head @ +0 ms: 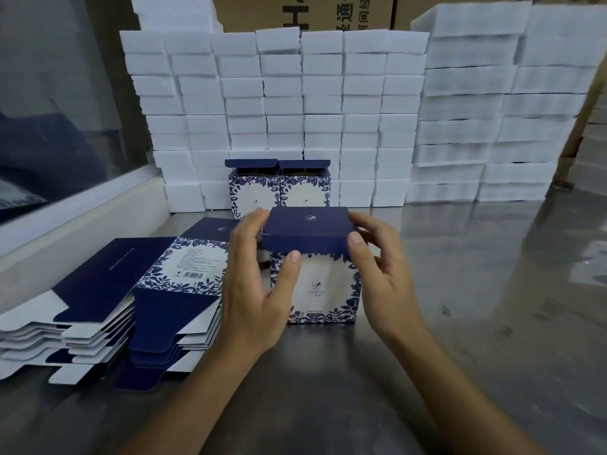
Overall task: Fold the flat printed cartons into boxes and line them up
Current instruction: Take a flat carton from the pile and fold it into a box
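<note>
A blue-and-white floral box (323,284) stands upright on the steel table (476,290) in front of me, its navy lid flap folded over the top. My left hand (259,290) holds its left side, thumb on the front face just under the flap. My right hand (384,274) holds the right side, thumb pressing the flap's front edge. Two folded boxes (279,188) stand side by side behind it with their top flaps up. Two piles of flat printed cartons (115,307) lie to the left.
Tall stacks of white foam blocks (295,103) form a wall along the back of the table. Brown cardboard cases (295,11) rise behind them. A white ledge and a glass pane (65,93) run along the left side.
</note>
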